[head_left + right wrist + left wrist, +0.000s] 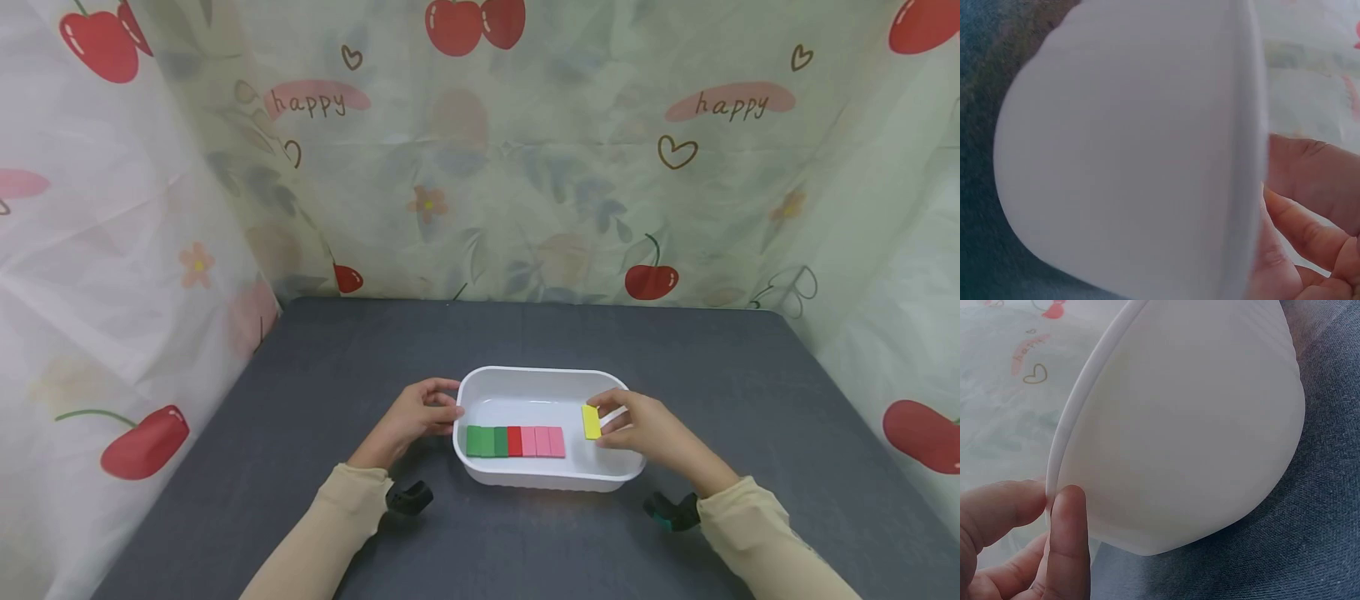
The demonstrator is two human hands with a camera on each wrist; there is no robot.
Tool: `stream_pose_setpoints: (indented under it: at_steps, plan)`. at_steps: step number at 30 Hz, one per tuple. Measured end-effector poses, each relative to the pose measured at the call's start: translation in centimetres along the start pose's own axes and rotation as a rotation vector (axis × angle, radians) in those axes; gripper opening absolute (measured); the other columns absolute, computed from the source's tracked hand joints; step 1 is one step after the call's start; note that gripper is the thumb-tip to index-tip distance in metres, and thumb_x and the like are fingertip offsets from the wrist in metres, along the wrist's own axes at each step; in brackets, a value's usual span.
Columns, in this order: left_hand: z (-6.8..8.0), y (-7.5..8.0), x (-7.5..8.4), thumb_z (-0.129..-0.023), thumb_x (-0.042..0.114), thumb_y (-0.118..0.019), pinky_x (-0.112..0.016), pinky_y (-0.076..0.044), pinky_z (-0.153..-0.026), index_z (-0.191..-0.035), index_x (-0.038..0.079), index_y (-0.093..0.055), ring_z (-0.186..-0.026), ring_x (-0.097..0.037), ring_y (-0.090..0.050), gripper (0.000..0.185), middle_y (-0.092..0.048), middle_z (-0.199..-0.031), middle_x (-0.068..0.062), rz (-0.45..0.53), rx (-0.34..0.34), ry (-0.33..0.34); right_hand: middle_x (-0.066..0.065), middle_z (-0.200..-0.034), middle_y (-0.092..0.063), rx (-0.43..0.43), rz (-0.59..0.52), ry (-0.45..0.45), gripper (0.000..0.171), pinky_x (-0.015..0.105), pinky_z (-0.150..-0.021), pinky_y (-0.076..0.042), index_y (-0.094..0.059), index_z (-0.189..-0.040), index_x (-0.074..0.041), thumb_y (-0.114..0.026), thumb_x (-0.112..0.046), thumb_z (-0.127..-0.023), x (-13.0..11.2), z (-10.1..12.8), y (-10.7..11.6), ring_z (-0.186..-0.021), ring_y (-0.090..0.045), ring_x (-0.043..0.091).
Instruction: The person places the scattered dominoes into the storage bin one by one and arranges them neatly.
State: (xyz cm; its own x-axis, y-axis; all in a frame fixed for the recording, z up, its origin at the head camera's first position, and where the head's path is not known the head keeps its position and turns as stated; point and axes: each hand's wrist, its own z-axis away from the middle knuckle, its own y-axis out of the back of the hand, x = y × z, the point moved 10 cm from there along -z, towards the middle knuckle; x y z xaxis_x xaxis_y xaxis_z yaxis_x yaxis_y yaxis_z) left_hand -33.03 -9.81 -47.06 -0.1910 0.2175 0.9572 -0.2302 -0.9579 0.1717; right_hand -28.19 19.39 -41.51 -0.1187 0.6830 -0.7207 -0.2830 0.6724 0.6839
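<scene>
Head view shows your left hand pinching the white tub at its left rim — your right hand pinches a yellow block inside, near the right wall. Green, red and pink blocks line the front wall. Open gray table lies all around.

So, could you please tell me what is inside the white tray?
Inside the tray stands a row of blocks: green, red, pink. The right hand pinches a yellow block apart from them. The floor under the blocks is covered.
</scene>
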Motion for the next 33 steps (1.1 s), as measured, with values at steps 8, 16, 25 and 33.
stream_pose_setpoints:
  at_steps: [8,16,25,33]
  plan:
    - [0.0,0.0,0.0,-0.082,0.005,-0.075,-0.03,-0.06,-0.069,-0.127,0.008,-0.058,-0.073,-0.016,-0.063,0.048,-0.065,-0.092,-0.009,-0.004,-0.001,0.0,0.009,-0.105,-0.063,-0.001,0.031,0.008,0.046,0.035,-0.078,-0.057,-0.062,-0.119,-0.004,-0.08,-0.007,-0.077,-0.2,-0.5,-0.9,-0.09,-0.066,0.02]
    - [0.0,0.0,0.0,-0.083,0.004,-0.075,-0.03,-0.06,-0.069,-0.127,0.008,-0.059,-0.073,-0.016,-0.063,0.048,-0.065,-0.092,-0.009,0.003,-0.007,-0.003,0.01,-0.112,-0.062,-0.003,0.055,-0.017,0.047,0.036,-0.077,-0.058,-0.063,-0.119,-0.005,-0.081,-0.007,-0.076,0.0,-1.1,-1.3,-0.091,-0.065,0.019]
    - [0.0,0.0,0.0,-0.082,0.003,-0.075,-0.03,-0.06,-0.069,-0.127,0.008,-0.059,-0.073,-0.016,-0.063,0.048,-0.064,-0.092,-0.009,0.001,0.002,-0.003,0.009,-0.107,-0.064,-0.034,0.074,-0.05,0.046,0.037,-0.079,-0.058,-0.064,-0.118,-0.005,-0.081,-0.007,-0.075,0.1,-1.6,-1.7,-0.087,-0.065,0.017]
    - [0.1,0.0,0.2,-0.082,0.004,-0.075,-0.031,-0.06,-0.069,-0.127,0.008,-0.059,-0.073,-0.016,-0.063,0.048,-0.065,-0.092,-0.009,-0.008,0.01,-0.008,0.007,-0.101,-0.064,-0.057,0.081,-0.063,0.043,0.032,-0.076,-0.059,-0.065,-0.114,-0.003,-0.081,-0.004,-0.074,0.2,-2.2,-2.7,-0.081,-0.062,0.015]
